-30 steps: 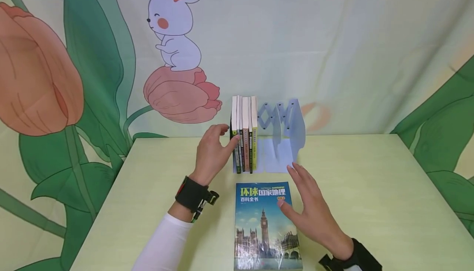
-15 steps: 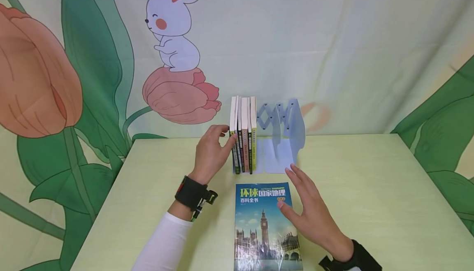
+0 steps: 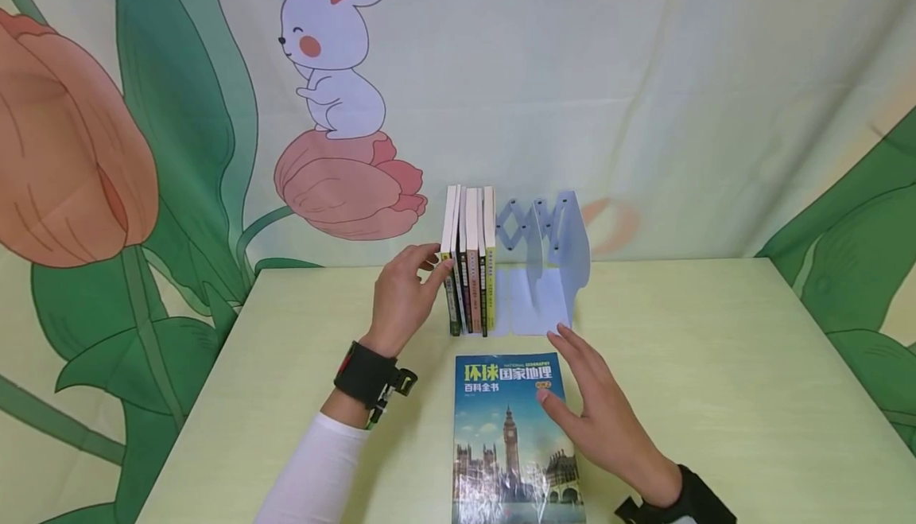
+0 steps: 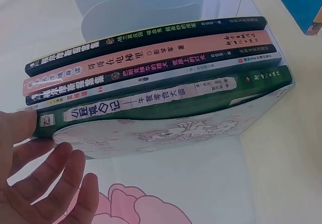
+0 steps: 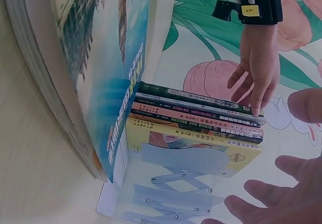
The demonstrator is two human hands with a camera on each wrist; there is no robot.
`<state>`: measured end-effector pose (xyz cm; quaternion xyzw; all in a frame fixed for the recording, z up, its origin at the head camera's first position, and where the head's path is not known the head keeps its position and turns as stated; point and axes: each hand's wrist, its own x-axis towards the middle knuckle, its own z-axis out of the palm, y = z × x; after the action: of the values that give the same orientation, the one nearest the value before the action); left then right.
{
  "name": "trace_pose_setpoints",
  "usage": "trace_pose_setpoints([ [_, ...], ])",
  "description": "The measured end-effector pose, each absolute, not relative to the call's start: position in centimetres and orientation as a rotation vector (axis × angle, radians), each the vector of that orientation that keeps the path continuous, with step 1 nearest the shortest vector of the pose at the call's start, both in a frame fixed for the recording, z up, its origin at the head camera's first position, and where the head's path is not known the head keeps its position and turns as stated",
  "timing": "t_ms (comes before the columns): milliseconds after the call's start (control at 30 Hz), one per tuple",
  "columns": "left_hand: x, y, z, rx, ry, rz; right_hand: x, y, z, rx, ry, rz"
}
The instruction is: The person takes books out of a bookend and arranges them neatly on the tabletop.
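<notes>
In the head view, several thin books (image 3: 472, 269) stand upright in a row in a pale blue expandable bookend (image 3: 576, 246). My left hand (image 3: 402, 293) pinches the leftmost one, a green-spined book (image 4: 166, 100), near its top corner. Thumb is on the spine side, fingers on the outer side by a white end plate (image 4: 196, 131) with a unicorn print. How far the fingers reach behind is hidden. My right hand (image 3: 608, 421) hovers with spread fingers, over the right side of a thick blue geography book (image 3: 511, 436) lying flat on the table. It holds nothing.
The bookend's right section shows bare divider plates (image 3: 535, 246) and a zigzag linkage (image 5: 181, 183). The pale yellow table (image 3: 716, 365) ends at a cloth backdrop (image 3: 644, 110) printed with a rabbit and tulips, close behind the bookend.
My left hand has shifted slightly left, and the green-spined book now leans a little left with it. The right hand has barely moved, dipping slightly. The blue book stays put.
</notes>
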<state>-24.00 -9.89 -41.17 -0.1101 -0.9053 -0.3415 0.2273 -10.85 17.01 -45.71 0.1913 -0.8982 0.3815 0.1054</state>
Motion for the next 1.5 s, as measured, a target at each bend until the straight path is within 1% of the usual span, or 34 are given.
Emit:
trace_pose_setpoints([
  [433,-24.0,-7.7,-40.4,-0.209,-2.47,-0.705,-10.6,17.0,-45.7,0.57,-2.653,1.16],
  [767,-24.5,-7.4,-39.9,-0.179,-2.535,-0.61,-10.6,17.3,-45.9,0.565,-2.659,1.145],
  [1067,-25.1,-7.3,-40.1,-0.182,-2.669,-0.564,-10.5,17.4,-46.1,0.57,-2.666,1.157],
  [1500,-25.0,-7.1,-40.4,-0.221,-2.556,-0.596,-10.6,17.6,-46.2,0.577,-2.675,1.132],
])
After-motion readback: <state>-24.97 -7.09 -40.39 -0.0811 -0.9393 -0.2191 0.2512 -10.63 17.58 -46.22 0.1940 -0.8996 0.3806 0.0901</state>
